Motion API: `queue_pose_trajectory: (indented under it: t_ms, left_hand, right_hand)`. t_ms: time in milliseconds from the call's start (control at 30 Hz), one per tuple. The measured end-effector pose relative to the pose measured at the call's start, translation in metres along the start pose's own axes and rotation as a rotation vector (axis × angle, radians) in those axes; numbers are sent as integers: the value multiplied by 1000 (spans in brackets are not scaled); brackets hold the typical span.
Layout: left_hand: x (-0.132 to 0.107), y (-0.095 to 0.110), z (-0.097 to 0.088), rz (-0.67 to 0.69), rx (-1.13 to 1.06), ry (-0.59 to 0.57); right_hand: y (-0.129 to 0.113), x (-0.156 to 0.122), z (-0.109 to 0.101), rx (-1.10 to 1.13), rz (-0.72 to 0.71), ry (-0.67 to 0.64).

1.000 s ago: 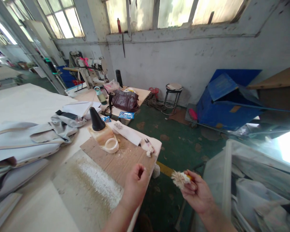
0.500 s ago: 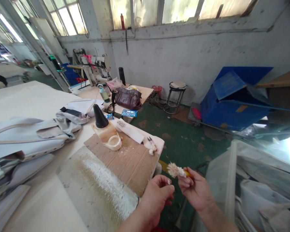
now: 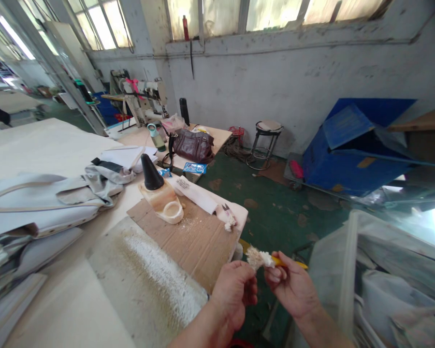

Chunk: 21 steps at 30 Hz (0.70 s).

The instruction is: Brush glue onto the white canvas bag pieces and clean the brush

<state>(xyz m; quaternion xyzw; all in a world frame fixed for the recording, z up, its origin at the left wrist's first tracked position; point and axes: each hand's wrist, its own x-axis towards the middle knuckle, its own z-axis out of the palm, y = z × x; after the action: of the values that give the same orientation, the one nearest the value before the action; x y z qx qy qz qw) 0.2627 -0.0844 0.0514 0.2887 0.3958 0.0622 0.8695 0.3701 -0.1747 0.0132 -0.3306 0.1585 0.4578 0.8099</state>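
Workshop interior, head view: green floor (image 3: 275, 212), grey wall under high windows, pale counter (image 3: 58, 299) at left.

Item 1. Brush (image 3: 266, 260), frayed whitish bristles, yellow handle; held in the air just off the near corner of the cardboard sheet (image 3: 188, 237), past the counter's edge.
Item 2. Right hand (image 3: 293, 290): grip closed on the brush handle, bristle end pointing toward the cardboard.
Item 3. Left hand (image 3: 235, 292): grip pinched, fingertips touching the bristles.
Item 4. Glue pot (image 3: 161, 195), cream body, black cone spout; on the cardboard's far end.
Item 5. Small scissors (image 3: 226, 212), at the cardboard's far right edge.
Item 6. Brown handbag (image 3: 192, 145), beyond the cardboard.
Item 7. Blue bin (image 3: 348, 154), tipped, well right of the cardboard.

Writing: none legible.
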Motion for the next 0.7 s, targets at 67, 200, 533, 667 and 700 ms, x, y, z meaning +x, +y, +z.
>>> queue_pose_trajectory:
  t_ms: [67, 200, 533, 667, 700]
  left_hand:
    - [-2, 1, -2, 14, -15, -27]
    - [-7, 7, -10, 69, -87, -105]
    - [-7, -2, -17, -11, -205, -220]
    - [-15, -10, -9, -77, -91, -399]
    - [-17, -11, -7, -91, -53, -446]
  right_hand:
    - [-2, 3, -2, -11, -2, 12]
    - [-17, 10, -8, 5, -11, 11]
    - [-9, 2, 31, -949, -657, -176]
    - [-9, 13, 47, -1198, -872, -390]
    - [-8, 15, 49, -1236, -916, -410]
